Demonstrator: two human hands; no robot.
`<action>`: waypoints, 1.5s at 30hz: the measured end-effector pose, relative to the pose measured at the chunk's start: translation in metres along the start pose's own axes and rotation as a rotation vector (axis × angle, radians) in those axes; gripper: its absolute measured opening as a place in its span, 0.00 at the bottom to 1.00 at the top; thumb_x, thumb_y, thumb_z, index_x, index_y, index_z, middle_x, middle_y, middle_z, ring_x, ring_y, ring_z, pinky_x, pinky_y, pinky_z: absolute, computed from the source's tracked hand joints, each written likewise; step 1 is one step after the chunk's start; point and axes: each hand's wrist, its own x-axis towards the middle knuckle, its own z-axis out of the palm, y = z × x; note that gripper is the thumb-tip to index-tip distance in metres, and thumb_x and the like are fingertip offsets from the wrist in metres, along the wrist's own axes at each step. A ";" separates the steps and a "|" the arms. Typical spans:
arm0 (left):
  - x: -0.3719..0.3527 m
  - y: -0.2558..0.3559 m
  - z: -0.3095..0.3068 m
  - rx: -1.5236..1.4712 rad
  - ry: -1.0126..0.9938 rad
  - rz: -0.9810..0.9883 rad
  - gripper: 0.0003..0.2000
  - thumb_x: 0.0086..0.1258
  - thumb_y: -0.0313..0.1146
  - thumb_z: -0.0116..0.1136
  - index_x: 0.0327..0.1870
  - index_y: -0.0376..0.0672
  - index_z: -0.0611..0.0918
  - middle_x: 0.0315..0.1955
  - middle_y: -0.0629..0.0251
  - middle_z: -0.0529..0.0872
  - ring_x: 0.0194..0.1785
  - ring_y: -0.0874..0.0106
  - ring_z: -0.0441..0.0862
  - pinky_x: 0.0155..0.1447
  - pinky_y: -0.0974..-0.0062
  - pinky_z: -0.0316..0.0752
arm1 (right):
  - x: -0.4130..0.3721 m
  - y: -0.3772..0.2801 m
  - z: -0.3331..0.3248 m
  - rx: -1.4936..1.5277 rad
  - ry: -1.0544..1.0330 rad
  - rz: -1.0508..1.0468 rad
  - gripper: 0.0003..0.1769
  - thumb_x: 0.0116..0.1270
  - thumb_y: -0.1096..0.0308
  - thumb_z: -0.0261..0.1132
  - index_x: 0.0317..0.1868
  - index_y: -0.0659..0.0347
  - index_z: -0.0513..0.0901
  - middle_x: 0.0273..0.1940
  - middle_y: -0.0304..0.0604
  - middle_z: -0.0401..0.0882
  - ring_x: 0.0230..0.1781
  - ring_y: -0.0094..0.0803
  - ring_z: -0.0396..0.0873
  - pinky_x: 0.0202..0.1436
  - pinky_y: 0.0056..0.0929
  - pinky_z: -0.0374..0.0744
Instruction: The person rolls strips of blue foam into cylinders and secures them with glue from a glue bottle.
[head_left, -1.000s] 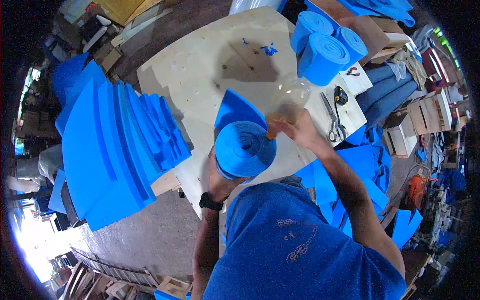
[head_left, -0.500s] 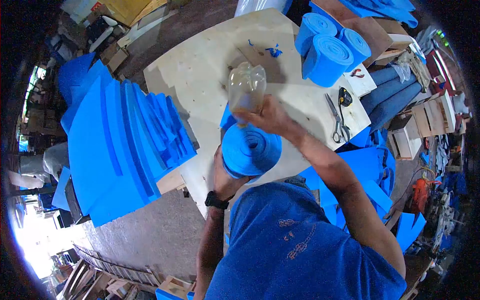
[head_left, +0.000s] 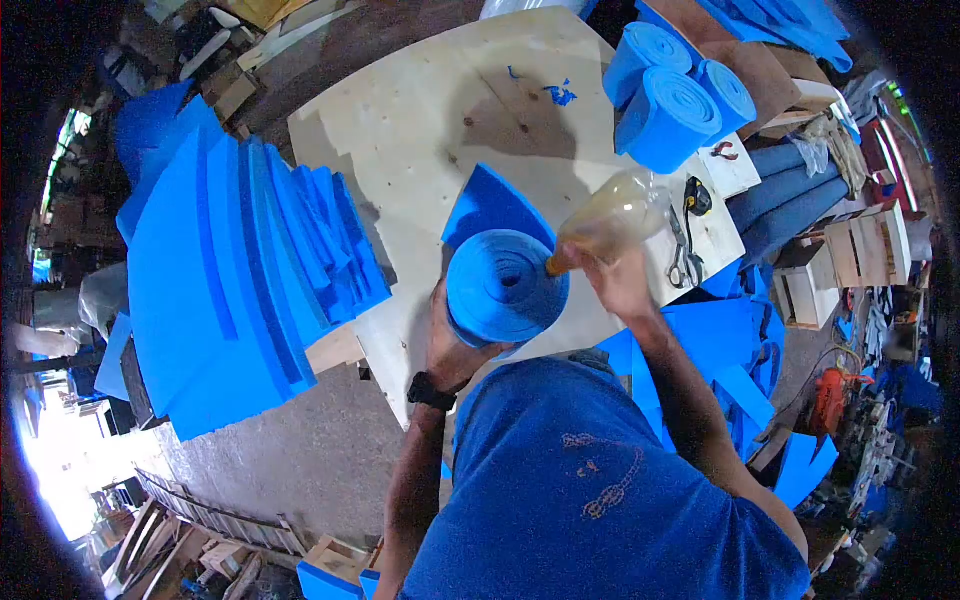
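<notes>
A roll of blue foam sheet [head_left: 507,290] stands upright at the near side of the plywood table, its spiral end facing up. My left hand [head_left: 452,345], with a dark watch at the wrist, wraps round its lower left side. The sheet's loose end [head_left: 487,205] sticks out behind the roll. My right hand [head_left: 620,285] grips a clear plastic bottle [head_left: 622,208] near its neck, which holds some yellowish content. The bottle lies tilted, its narrow tip pointing left, right at the roll's right edge.
Rolled foam pieces [head_left: 668,118] stand at the table's far right, near scissors [head_left: 684,250], a tape measure [head_left: 697,196] and pliers [head_left: 724,151]. Stacked blue foam sheets [head_left: 200,290] fill the left. Blue scraps [head_left: 561,94] lie on the plywood table [head_left: 400,130].
My right hand has swung the bottle from above the roll's far side to its right side, tipping it over. My left hand keeps hold of the roll.
</notes>
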 end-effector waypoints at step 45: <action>0.005 -0.015 -0.003 -0.039 -0.005 0.030 0.55 0.38 0.37 0.89 0.72 0.40 0.66 0.63 0.55 0.75 0.67 0.59 0.74 0.73 0.57 0.68 | -0.032 -0.033 0.049 0.035 -0.340 -0.122 0.10 0.69 0.69 0.72 0.47 0.63 0.86 0.43 0.44 0.88 0.43 0.30 0.85 0.44 0.31 0.83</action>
